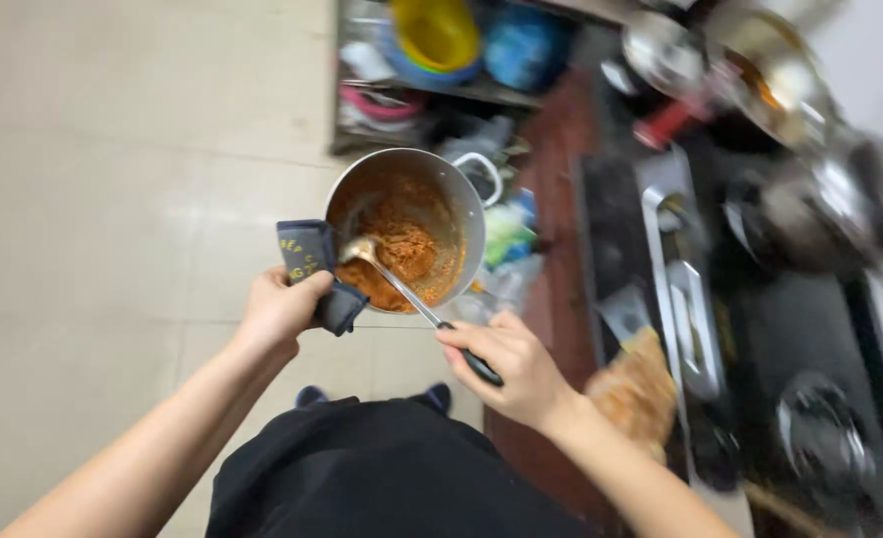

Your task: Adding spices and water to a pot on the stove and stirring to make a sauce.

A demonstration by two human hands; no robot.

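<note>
Head view: left hand (280,311) fingers clamp a cloth (314,269) on the pot (407,239) rim — heavy, likely hot — while right hand (509,367) fingers grip the slim, rigid spoon (402,284) handle.

One head-worn view only; looks steeply down, close over the hands, stove at right.

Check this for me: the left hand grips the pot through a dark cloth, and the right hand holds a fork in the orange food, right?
Not quite. The right hand holds a spoon, not a fork; the head view shows its rounded bowl in the orange food. The rest stands: the left hand grips the pot through a dark cloth.
</note>
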